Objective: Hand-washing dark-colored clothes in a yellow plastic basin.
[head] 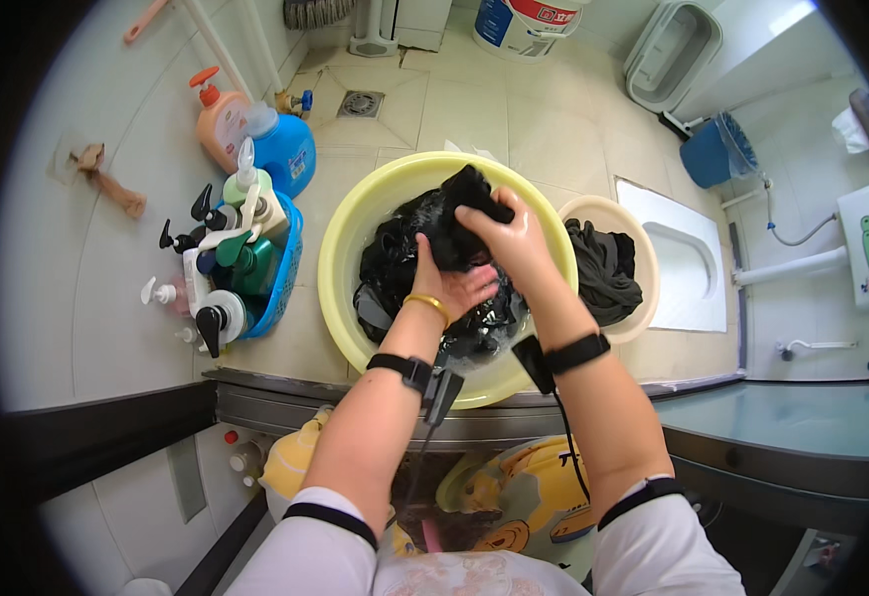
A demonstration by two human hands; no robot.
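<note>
A large yellow plastic basin stands on the tiled floor, with wet black clothes in soapy water. My right hand grips a bunched black garment above the basin's middle. Under and beside that cloth, my left hand lies palm up with its fingers spread, touching the cloth's lower edge; whether its thumb pinches the cloth is hard to see. Close to the right of the basin is a smaller cream basin holding dark wrung-looking clothes.
A blue basket of pump bottles stands left, by a blue detergent bottle. A squat toilet lies right, a blue bin beyond it. A floor drain and paint bucket are farther off. A dark door track runs nearest me.
</note>
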